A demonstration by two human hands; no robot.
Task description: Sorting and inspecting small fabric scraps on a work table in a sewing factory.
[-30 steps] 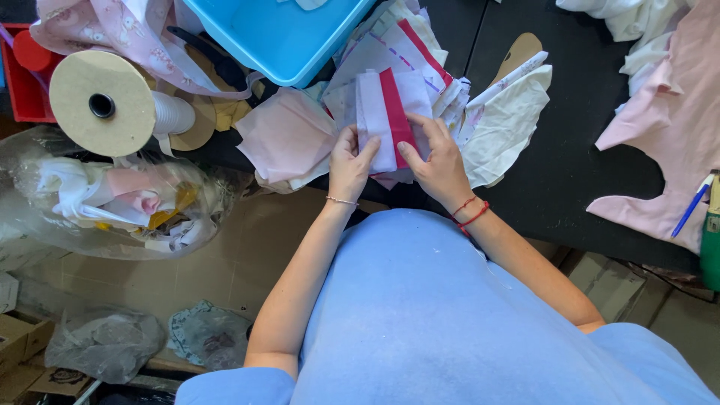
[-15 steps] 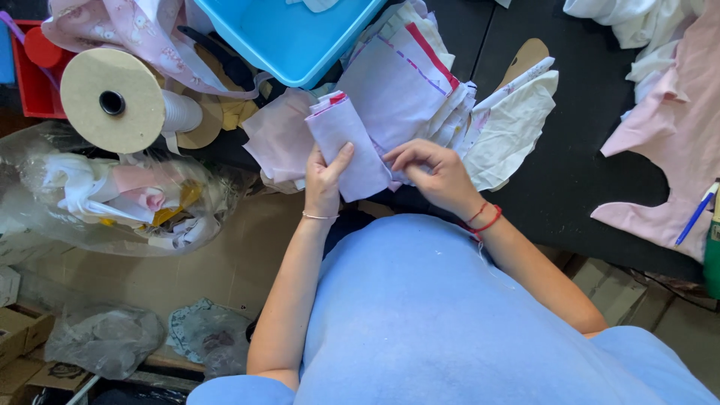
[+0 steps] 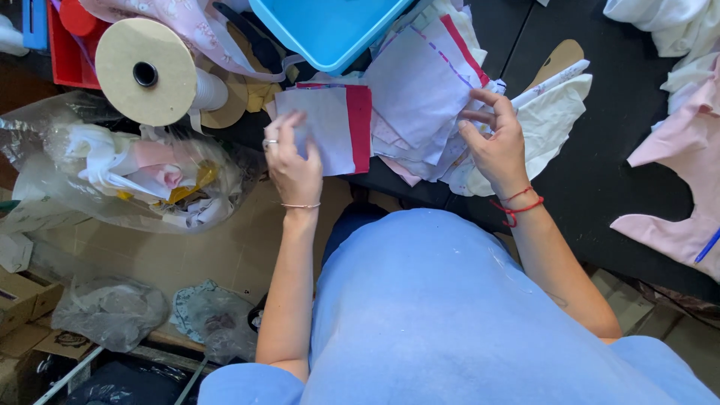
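Fabric piece (image 3: 334, 127) in left hand (image 3: 294, 169), beside blue bin (image 3: 330, 30).

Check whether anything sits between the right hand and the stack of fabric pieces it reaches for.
Nothing visible does. The right hand already has its fingertips on the edge of the pale fabric stack. The left hand holds a separate white-and-red piece off to the side, clear of that reach.

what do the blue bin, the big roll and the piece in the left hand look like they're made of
Blue bin: likely hard plastic, smooth with a slight sheen. Big roll: probably paper or thin tape wound on a dark core, matte beige face. Piece held by the left hand: soft woven or knit cloth, pale with a red edge; it bends limply.
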